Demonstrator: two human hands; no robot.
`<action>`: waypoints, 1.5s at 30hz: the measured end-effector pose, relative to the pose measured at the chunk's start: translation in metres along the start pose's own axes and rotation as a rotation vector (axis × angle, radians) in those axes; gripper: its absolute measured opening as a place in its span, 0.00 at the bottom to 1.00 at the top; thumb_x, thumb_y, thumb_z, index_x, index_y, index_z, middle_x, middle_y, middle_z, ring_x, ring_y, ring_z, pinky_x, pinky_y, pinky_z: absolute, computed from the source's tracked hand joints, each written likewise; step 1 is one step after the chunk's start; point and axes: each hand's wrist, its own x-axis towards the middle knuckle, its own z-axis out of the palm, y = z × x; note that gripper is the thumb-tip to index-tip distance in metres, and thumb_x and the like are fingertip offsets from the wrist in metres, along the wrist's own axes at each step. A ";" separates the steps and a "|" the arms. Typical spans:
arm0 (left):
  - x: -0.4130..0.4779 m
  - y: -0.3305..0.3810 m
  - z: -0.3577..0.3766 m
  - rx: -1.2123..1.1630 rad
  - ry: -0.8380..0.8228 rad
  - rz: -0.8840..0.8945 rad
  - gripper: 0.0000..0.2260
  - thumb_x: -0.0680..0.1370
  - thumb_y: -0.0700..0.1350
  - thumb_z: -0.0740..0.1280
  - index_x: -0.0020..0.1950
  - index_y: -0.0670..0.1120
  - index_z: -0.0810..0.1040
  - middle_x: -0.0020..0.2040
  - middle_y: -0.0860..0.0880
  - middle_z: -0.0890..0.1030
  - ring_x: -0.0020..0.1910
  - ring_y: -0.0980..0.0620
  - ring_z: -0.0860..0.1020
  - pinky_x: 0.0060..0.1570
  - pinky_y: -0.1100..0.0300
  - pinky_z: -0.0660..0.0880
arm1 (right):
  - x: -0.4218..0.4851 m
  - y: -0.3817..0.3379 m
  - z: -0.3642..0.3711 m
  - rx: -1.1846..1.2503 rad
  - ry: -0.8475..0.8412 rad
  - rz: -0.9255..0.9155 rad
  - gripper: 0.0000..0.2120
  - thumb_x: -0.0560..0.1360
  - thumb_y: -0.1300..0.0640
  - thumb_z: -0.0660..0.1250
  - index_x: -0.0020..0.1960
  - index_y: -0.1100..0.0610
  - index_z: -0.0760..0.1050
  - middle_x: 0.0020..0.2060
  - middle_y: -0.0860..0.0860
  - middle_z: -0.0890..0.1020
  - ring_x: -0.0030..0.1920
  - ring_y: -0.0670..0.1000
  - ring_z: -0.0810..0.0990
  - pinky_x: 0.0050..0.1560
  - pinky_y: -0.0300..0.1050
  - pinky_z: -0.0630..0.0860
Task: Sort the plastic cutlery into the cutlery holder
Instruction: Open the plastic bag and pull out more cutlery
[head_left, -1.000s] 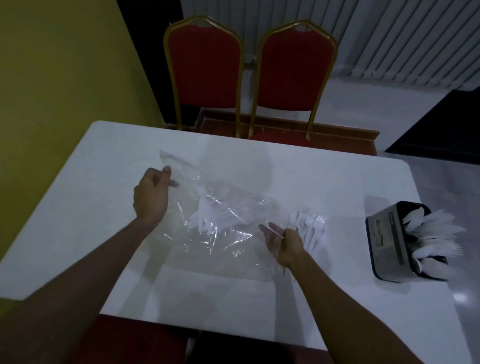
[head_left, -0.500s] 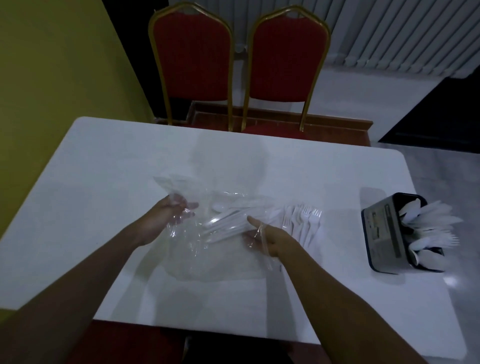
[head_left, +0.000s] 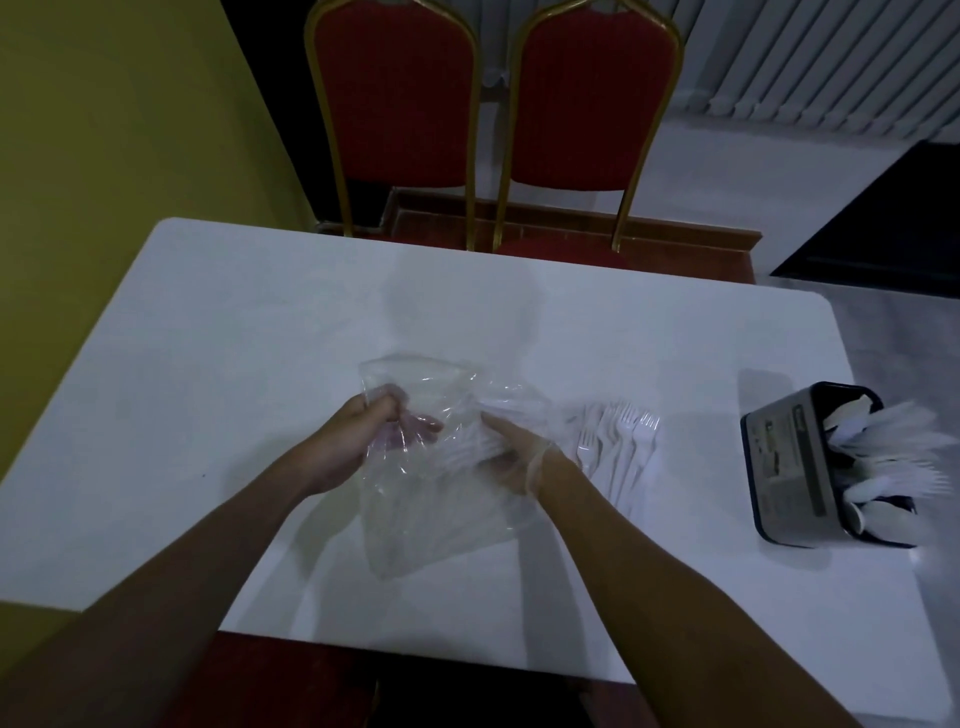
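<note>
Both closed in, clear of table (head_left: 260, 338) edges — left grip (head_left: 358, 441) bunches bag (head_left: 431, 519), right grip (head_left: 511, 452) holds cutlery (head_left: 467, 451) inside.

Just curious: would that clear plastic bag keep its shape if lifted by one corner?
Probably not: the clear plastic bag crumples where the left hand grips it, so it looks floppy. It seems light, being thin enough to see through. Its glossy creases hint it could be slippery.
</note>
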 end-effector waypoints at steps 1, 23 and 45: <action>0.000 0.002 0.001 0.007 0.006 0.012 0.10 0.81 0.37 0.50 0.42 0.45 0.67 0.45 0.40 0.85 0.43 0.50 0.83 0.36 0.67 0.76 | 0.001 0.001 -0.001 0.008 -0.004 -0.012 0.07 0.78 0.54 0.65 0.46 0.58 0.74 0.25 0.50 0.83 0.25 0.47 0.82 0.26 0.38 0.79; 0.001 -0.001 -0.070 0.212 0.401 -0.059 0.10 0.80 0.44 0.53 0.40 0.49 0.68 0.43 0.51 0.86 0.41 0.52 0.84 0.36 0.59 0.65 | -0.018 -0.005 -0.040 -0.060 0.275 -0.090 0.12 0.74 0.69 0.63 0.31 0.66 0.71 0.27 0.60 0.74 0.24 0.55 0.74 0.26 0.41 0.76; 0.006 -0.031 -0.111 0.529 0.752 -0.074 0.08 0.70 0.49 0.67 0.44 0.47 0.82 0.42 0.47 0.82 0.43 0.47 0.78 0.47 0.57 0.70 | -0.002 -0.001 -0.026 -1.940 0.373 -0.833 0.27 0.75 0.66 0.63 0.73 0.57 0.63 0.73 0.55 0.65 0.70 0.61 0.64 0.66 0.53 0.64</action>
